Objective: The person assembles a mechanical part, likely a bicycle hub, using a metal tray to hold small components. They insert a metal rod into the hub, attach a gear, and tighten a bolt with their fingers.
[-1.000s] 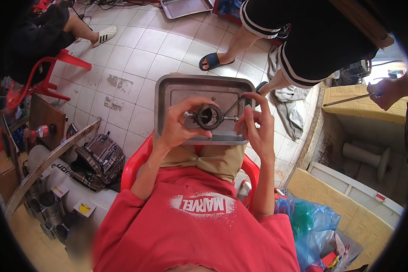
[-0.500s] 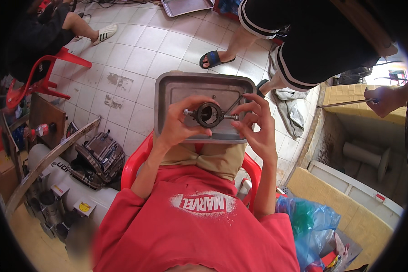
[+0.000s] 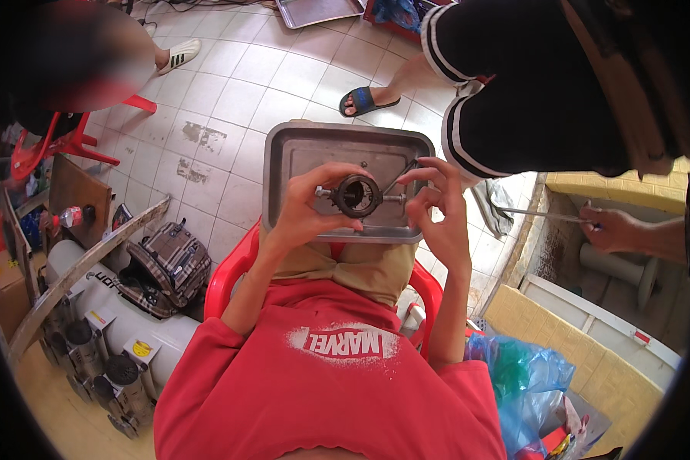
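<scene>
My left hand is closed around the left side of a dark metal ring clamp, thumb below and fingers above. The ring's opening faces up toward me. One silver bolt sticks out on the left, another bolt on the right. Beside the right bolt's end is my right hand, fingers bent and apart. A thin dark rod slants from behind the ring toward its upper fingertips; whether they touch it I cannot tell. Under both hands, a grey metal tray rests over my lap, with a small dark piece in it.
A person in black shorts stands at far right; a hand there holds a long thin rod. Left are a plaid bag, a wooden strip and a red chair. A blue plastic bag lies at right.
My right fingers have drawn slightly right, off the bolt's end. The standing person's legs have shifted, and that person's hand with the long rod has moved lower and left.
</scene>
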Action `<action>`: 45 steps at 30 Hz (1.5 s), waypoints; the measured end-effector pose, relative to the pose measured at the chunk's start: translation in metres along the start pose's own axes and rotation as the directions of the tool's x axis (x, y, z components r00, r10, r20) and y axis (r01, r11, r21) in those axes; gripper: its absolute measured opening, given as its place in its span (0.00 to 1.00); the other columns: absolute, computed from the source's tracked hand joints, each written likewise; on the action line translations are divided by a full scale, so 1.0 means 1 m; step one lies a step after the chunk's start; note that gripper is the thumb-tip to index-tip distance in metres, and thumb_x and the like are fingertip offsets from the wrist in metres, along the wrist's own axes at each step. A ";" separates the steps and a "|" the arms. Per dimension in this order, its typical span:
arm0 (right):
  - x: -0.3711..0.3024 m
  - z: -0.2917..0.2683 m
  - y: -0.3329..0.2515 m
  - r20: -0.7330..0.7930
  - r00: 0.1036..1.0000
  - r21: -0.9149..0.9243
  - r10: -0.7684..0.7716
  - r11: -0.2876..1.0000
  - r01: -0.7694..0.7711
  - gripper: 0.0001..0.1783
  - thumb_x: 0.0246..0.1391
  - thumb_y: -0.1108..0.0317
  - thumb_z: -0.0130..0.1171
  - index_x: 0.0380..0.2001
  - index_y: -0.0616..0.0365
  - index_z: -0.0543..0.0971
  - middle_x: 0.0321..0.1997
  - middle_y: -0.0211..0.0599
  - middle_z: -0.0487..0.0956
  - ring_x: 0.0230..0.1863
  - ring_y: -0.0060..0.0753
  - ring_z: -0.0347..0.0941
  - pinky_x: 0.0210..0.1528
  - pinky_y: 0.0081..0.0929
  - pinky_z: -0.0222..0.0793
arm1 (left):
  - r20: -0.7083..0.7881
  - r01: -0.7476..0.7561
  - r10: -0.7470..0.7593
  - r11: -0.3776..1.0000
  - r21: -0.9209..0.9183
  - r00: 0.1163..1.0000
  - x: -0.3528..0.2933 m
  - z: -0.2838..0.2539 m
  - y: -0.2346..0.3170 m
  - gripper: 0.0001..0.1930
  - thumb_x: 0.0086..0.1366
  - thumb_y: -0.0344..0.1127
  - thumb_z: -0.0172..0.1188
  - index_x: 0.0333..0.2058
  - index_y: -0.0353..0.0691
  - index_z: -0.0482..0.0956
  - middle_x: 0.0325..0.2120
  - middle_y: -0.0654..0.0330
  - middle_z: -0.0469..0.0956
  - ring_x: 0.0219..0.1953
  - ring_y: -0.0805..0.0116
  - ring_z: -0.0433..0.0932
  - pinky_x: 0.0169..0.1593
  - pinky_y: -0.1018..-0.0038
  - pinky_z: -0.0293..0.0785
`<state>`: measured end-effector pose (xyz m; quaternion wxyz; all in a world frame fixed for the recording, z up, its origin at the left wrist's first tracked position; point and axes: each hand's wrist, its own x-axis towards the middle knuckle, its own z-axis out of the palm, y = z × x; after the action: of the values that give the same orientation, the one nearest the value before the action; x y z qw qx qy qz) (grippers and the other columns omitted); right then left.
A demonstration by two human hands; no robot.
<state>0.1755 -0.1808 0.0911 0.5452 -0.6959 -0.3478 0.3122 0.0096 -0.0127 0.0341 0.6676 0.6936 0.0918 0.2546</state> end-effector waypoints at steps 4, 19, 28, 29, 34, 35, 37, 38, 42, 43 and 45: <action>0.000 -0.001 -0.001 0.062 0.995 -0.118 -0.076 0.990 0.083 0.24 0.61 0.73 0.63 0.59 0.58 0.69 0.31 0.32 0.83 0.22 0.11 0.69 0.25 0.15 0.60 | 0.023 -0.011 0.010 0.999 0.032 1.000 0.000 -0.003 -0.002 0.37 0.41 0.32 0.83 0.53 0.36 0.78 0.49 0.54 0.82 0.53 0.63 0.81 0.54 0.70 0.78; -0.001 0.001 0.003 -0.010 1.000 -0.057 -0.019 0.998 0.019 0.26 0.61 0.77 0.62 0.61 0.60 0.67 0.27 0.34 0.81 0.21 0.14 0.71 0.24 0.17 0.62 | -0.033 -0.019 0.020 0.999 0.038 0.999 0.001 0.002 0.000 0.35 0.41 0.34 0.84 0.51 0.40 0.81 0.47 0.60 0.84 0.46 0.72 0.81 0.45 0.75 0.77; -0.006 0.009 0.005 -0.039 0.997 -0.038 -0.072 0.997 0.070 0.26 0.64 0.74 0.60 0.62 0.60 0.65 0.42 0.40 0.83 0.20 0.17 0.72 0.22 0.19 0.67 | -0.022 -0.023 0.024 0.999 0.037 0.999 0.000 0.002 -0.002 0.35 0.41 0.33 0.83 0.51 0.40 0.81 0.48 0.59 0.83 0.47 0.71 0.82 0.47 0.74 0.78; -0.007 0.007 0.001 -0.018 1.000 -0.021 -0.016 1.000 0.016 0.26 0.64 0.74 0.60 0.62 0.60 0.65 0.41 0.40 0.83 0.20 0.16 0.72 0.23 0.18 0.67 | -0.005 -0.016 0.016 0.999 0.032 1.000 0.001 0.001 -0.001 0.35 0.42 0.34 0.83 0.52 0.39 0.80 0.48 0.58 0.83 0.49 0.68 0.82 0.50 0.73 0.78; -0.007 0.002 0.004 0.057 0.988 -0.122 0.141 0.984 -0.133 0.31 0.59 0.76 0.64 0.64 0.59 0.64 0.39 0.38 0.82 0.23 0.14 0.72 0.23 0.17 0.64 | 0.009 -0.003 0.002 0.998 0.056 1.000 -0.001 -0.002 0.001 0.35 0.43 0.35 0.83 0.52 0.36 0.78 0.48 0.55 0.83 0.53 0.63 0.81 0.56 0.70 0.78; -0.009 0.004 0.003 0.023 0.992 -0.072 0.126 0.990 -0.124 0.32 0.59 0.76 0.64 0.64 0.58 0.64 0.40 0.38 0.82 0.24 0.14 0.73 0.23 0.17 0.63 | 0.009 0.001 -0.002 0.998 0.055 1.000 0.000 -0.002 0.002 0.35 0.43 0.35 0.83 0.52 0.36 0.78 0.48 0.55 0.83 0.53 0.63 0.81 0.56 0.69 0.78; -0.010 0.007 0.002 -0.019 0.999 -0.044 0.032 0.998 -0.033 0.34 0.59 0.75 0.65 0.65 0.57 0.63 0.40 0.39 0.83 0.25 0.15 0.75 0.22 0.17 0.62 | 0.009 0.011 -0.012 0.998 0.054 1.000 -0.001 -0.002 0.001 0.35 0.43 0.35 0.83 0.52 0.36 0.78 0.49 0.54 0.82 0.53 0.63 0.81 0.56 0.69 0.79; -0.009 0.008 0.002 -0.025 0.999 -0.065 -0.046 0.997 0.045 0.34 0.59 0.75 0.65 0.66 0.57 0.62 0.40 0.39 0.83 0.25 0.15 0.76 0.22 0.17 0.62 | 0.010 0.006 -0.006 0.998 0.060 1.000 0.000 -0.002 0.001 0.35 0.43 0.35 0.83 0.52 0.36 0.78 0.49 0.54 0.82 0.53 0.63 0.82 0.56 0.69 0.79; -0.007 0.002 0.000 0.087 0.989 -0.097 0.122 0.989 -0.113 0.34 0.58 0.78 0.65 0.65 0.56 0.63 0.39 0.38 0.84 0.23 0.16 0.76 0.21 0.17 0.61 | 0.027 0.004 -0.007 0.995 0.098 1.000 -0.003 0.000 0.000 0.35 0.43 0.34 0.83 0.52 0.35 0.78 0.49 0.54 0.82 0.52 0.63 0.82 0.56 0.69 0.80; -0.007 0.002 0.002 0.077 0.990 -0.103 0.118 0.989 -0.110 0.32 0.60 0.78 0.63 0.65 0.57 0.64 0.35 0.37 0.83 0.23 0.16 0.76 0.22 0.18 0.62 | 0.035 0.006 -0.009 0.994 0.110 0.999 -0.003 0.000 0.000 0.35 0.43 0.34 0.83 0.52 0.35 0.78 0.49 0.53 0.82 0.51 0.63 0.82 0.55 0.69 0.80; -0.007 0.000 0.005 0.057 0.992 -0.114 0.112 0.988 -0.105 0.27 0.63 0.78 0.59 0.63 0.58 0.66 0.27 0.35 0.82 0.23 0.17 0.75 0.24 0.20 0.65 | 0.029 -0.004 0.001 0.997 0.082 1.000 -0.002 0.002 -0.002 0.35 0.43 0.34 0.83 0.52 0.35 0.78 0.49 0.53 0.82 0.51 0.63 0.83 0.55 0.69 0.80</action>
<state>0.1721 -0.1872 0.0870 0.4766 -0.7328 -0.3433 0.3434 0.0093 -0.0156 0.0322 0.6395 0.7241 0.0916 0.2414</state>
